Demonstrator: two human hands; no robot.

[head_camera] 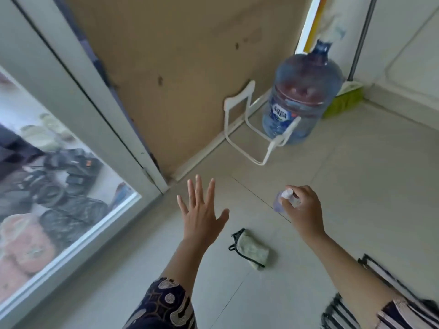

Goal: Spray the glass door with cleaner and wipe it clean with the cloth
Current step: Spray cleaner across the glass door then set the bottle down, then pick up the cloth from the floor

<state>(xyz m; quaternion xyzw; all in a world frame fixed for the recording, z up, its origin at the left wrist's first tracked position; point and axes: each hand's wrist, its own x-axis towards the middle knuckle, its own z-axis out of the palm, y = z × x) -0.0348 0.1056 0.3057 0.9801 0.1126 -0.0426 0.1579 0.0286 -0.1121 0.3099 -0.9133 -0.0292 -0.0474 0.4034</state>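
So the glass door [59, 186] fills the whole left side, white frame, reflections all over the pane. Over by the wall there's a big water jug [301, 98] sitting beside a white wire stand [249, 129], nothing to do with the job. The left hand [202, 214] is empty, fingers spread wide, hanging above the floor tiles [356, 186]. The right hand [304, 210] is wrapped around a small spray bottle [285, 200], nozzle end up. The cloth [251, 250] lies crumpled on the floor between the two arms. Looks like the spraying step hasn't started; next I'd guess the bottle needs swinging left toward the pane.
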